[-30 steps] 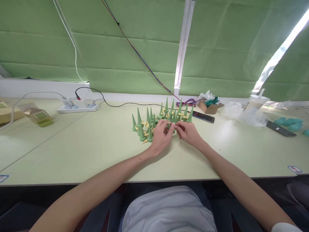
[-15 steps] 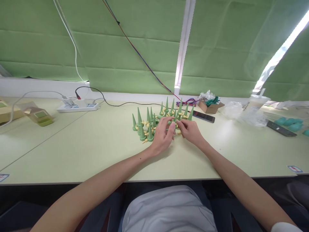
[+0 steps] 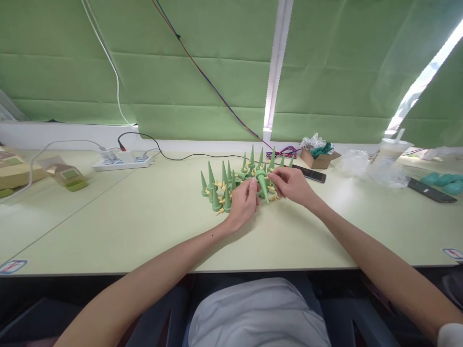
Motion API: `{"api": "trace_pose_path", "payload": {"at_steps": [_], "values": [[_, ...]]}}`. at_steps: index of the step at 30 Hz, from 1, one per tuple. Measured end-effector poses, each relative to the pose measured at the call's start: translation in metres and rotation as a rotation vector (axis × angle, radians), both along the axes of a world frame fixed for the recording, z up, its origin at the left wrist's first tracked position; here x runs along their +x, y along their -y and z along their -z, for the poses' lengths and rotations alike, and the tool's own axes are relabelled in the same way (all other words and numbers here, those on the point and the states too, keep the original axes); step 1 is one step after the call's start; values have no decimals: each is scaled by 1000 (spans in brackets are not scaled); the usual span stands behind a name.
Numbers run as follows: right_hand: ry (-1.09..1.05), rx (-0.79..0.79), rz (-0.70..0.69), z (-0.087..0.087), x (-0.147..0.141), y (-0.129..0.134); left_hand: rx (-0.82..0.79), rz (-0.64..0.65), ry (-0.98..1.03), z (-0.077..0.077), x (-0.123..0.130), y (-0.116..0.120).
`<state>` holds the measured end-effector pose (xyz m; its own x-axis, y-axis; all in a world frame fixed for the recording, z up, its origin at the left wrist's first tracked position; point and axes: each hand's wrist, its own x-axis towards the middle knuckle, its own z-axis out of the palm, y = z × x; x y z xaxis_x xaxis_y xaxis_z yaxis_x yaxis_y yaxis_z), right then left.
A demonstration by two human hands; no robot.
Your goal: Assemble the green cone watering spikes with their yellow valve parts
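My left hand (image 3: 243, 201) is closed on a green plastic watering spike (image 3: 264, 187), its wide collar up and its point tilted down toward me. Close by on the right, my right hand (image 3: 293, 186) is pinched at the spike's upper side, by a small yellow part; the fingertips partly hide what is in the pinch. Around and behind both hands stand several more green spikes (image 3: 211, 177), points up, with small yellow valve-like pieces (image 3: 220, 184) at their bases. My hands cover part of this group.
A phone (image 3: 311, 174) lies behind my right hand, near a small cardboard box (image 3: 318, 160) and coiled cable (image 3: 284, 152). Farther right are a plastic cup (image 3: 388, 153) and a dark phone-like slab (image 3: 430, 190). A power strip (image 3: 123, 163) sits at the back left.
A green spike now shows between my hands, point down, in my left hand. My right hand has shifted slightly right. The view has turned a little.
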<state>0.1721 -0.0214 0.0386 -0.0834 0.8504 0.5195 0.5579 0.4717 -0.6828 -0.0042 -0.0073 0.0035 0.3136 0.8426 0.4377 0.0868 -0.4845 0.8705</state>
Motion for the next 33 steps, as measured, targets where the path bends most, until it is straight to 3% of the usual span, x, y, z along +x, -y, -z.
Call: {"api": "trace_pose_path", "payload": {"at_steps": [12, 33], "values": [[-160, -37, -90, 29, 6, -1, -56, 33, -74, 7, 2, -4], [-121, -92, -32, 43, 1, 2, 64, 92, -80, 8, 1, -6]]}}
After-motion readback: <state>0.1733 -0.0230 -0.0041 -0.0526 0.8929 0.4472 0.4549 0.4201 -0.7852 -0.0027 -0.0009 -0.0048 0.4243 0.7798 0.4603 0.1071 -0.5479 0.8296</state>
